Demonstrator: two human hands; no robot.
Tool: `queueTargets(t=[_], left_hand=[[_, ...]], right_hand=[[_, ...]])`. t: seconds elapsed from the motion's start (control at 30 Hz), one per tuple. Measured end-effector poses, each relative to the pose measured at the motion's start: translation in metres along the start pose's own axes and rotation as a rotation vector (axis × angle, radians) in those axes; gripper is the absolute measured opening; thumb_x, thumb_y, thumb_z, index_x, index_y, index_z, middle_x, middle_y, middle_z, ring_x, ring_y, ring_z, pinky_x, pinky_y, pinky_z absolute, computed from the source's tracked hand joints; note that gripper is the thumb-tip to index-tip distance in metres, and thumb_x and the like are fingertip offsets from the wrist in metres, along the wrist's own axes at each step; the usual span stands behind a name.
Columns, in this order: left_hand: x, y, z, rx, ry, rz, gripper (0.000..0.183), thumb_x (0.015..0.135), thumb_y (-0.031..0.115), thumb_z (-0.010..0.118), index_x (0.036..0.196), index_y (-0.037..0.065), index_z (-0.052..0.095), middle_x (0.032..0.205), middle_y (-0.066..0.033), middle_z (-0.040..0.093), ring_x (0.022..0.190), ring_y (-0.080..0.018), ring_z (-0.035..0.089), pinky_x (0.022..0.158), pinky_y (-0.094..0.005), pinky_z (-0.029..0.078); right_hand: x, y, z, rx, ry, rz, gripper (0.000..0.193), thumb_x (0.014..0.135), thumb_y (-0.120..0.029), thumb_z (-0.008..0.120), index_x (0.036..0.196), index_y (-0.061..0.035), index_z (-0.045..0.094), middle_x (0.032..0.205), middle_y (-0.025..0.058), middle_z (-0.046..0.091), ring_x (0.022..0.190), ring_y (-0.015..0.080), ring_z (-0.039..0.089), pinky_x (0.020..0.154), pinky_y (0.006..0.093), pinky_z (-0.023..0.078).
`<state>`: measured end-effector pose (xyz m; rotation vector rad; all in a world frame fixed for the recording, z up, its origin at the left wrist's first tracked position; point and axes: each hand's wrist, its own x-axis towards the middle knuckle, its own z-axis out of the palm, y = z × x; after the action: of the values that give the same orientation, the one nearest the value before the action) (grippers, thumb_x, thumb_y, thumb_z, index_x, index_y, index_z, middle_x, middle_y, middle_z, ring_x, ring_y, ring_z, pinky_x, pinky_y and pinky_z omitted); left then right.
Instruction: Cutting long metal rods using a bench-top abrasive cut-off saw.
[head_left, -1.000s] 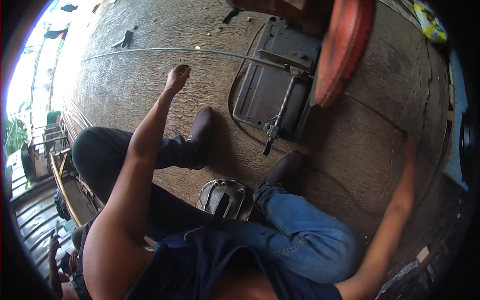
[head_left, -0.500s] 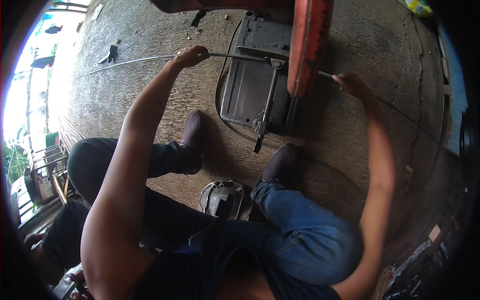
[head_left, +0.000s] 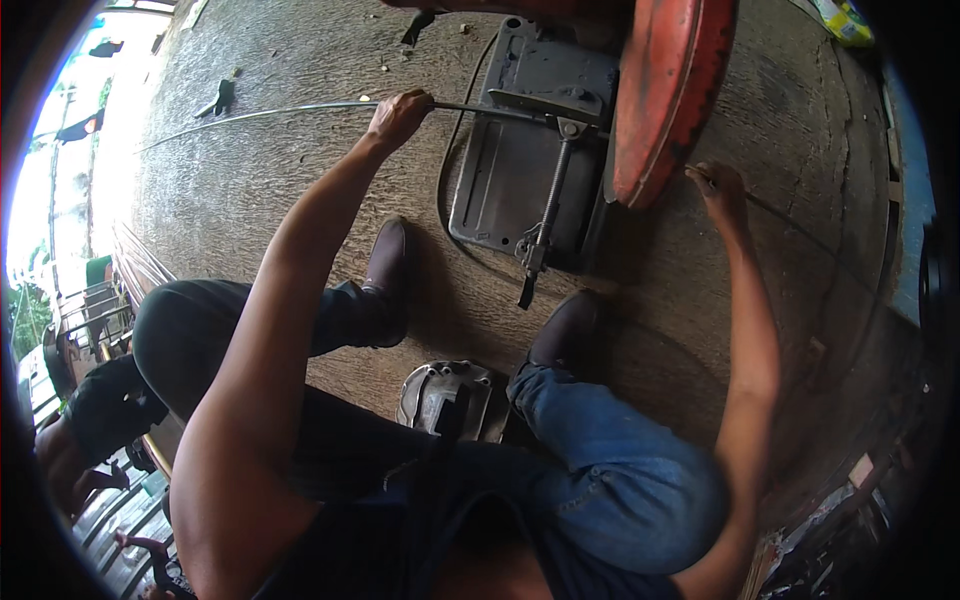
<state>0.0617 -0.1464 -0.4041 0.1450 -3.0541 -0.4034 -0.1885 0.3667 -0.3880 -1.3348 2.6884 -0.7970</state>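
Observation:
A long thin metal rod (head_left: 270,114) runs across the floor into the vise (head_left: 569,130) of a chop saw, whose grey base (head_left: 490,190) lies on the floor in front of me. My left hand (head_left: 402,116) is closed around this rod, left of the base. The saw's red blade guard (head_left: 672,100) stands over the right side of the base and hides what is behind it. Right of the guard, my right hand (head_left: 718,188) is closed on a dark rod (head_left: 800,222) trailing away to the right. No rod shows between guard and right hand.
A threaded vise screw (head_left: 553,190) with a handle points toward me. A dark cord (head_left: 441,190) curves beside the base. A grey metal casing (head_left: 452,398) sits between my legs. Black scraps (head_left: 220,98) lie at the left. Part of another person (head_left: 105,405) shows lower left.
The red guard has shifted right and looks higher and larger. My left hand has moved slightly right along with the rod. The rod seen between guard and right hand no longer shows.

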Motion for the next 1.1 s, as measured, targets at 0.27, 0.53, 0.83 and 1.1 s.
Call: queueTargets(t=[0.27, 0.53, 0.83, 1.1], left_hand=[[0.009, 0.033, 0.002, -0.06, 0.092, -0.001, 0.015, 0.086, 0.022, 0.058, 0.094, 0.01, 0.063, 0.093, -0.008, 0.062, 0.084, -0.0297, 0.062, 0.068, -0.0398, 0.05], [0.024, -0.011, -0.004, -0.116, -0.288, 0.074, 0.021, 0.085, 0.021, 0.061, 0.101, 0.007, 0.066, 0.098, -0.0126, 0.066, 0.089, -0.0302, 0.063, 0.078, -0.0383, 0.05], [0.028, 0.042, -0.003, -0.049, -0.115, 0.101, 0.017, 0.087, 0.021, 0.053, 0.09, 0.011, 0.066, 0.082, -0.0124, 0.065, 0.075, -0.0302, 0.064, 0.062, -0.0405, 0.05], [0.028, 0.066, -0.016, 0.01, -0.133, -0.002, 0.014, 0.086, 0.021, 0.055, 0.087, 0.011, 0.065, 0.081, -0.0145, 0.064, 0.074, -0.0351, 0.062, 0.063, -0.0414, 0.05]], right_hand=[[-0.014, 0.012, -0.031, -0.138, -0.056, 0.138, 0.032, 0.085, -0.033, 0.06, 0.087, -0.0009, 0.066, 0.089, 0.0153, 0.063, 0.091, 0.0334, 0.057, 0.081, 0.0419, 0.043], [-0.025, 0.018, -0.041, -0.035, -0.025, 0.174, 0.045, 0.083, -0.043, 0.06, 0.091, 0.0007, 0.064, 0.089, 0.0166, 0.062, 0.088, 0.0327, 0.059, 0.081, 0.0404, 0.042], [-0.023, 0.052, -0.073, -0.041, -0.313, 0.439, 0.056, 0.076, -0.052, 0.065, 0.095, 0.0004, 0.064, 0.091, 0.0191, 0.064, 0.088, 0.0333, 0.062, 0.076, 0.0443, 0.047], [0.017, 0.034, -0.016, -0.125, -0.527, 0.209, 0.062, 0.08, -0.062, 0.054, 0.071, -0.0004, 0.058, 0.067, 0.0152, 0.057, 0.067, 0.0283, 0.057, 0.063, 0.0463, 0.043]])
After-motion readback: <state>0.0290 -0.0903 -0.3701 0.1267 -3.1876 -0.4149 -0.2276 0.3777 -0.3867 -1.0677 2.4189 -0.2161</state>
